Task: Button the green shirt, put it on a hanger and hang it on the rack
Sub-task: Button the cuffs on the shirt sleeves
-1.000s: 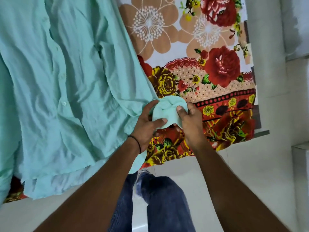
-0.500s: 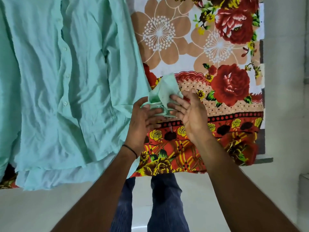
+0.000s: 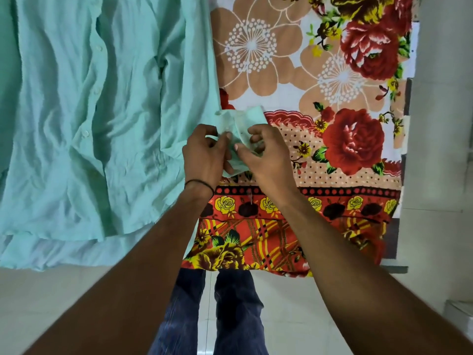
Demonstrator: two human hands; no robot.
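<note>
The green shirt (image 3: 89, 124) lies spread and wrinkled on the left part of a bed, its front placket with small buttons running down the middle. Its right sleeve ends in a cuff (image 3: 243, 121) lifted over the floral bedsheet (image 3: 345, 139). My left hand (image 3: 204, 155) pinches one side of the cuff with thumb and fingers. My right hand (image 3: 266, 155) pinches the other side, thumb on the cloth. No hanger or rack is in view.
The bed's near edge runs across the view, with the shirt hem hanging over it at left. Below it is pale tiled floor (image 3: 332, 316) and my legs in dark jeans (image 3: 230, 316). A pale wall (image 3: 442, 124) stands to the right.
Both hands kept the sleeve cuff and raised it a little farther over the sheet. The right hand's fingers went from spread to a pinch. The view shifted so the shirt sits lower and more to the right.
</note>
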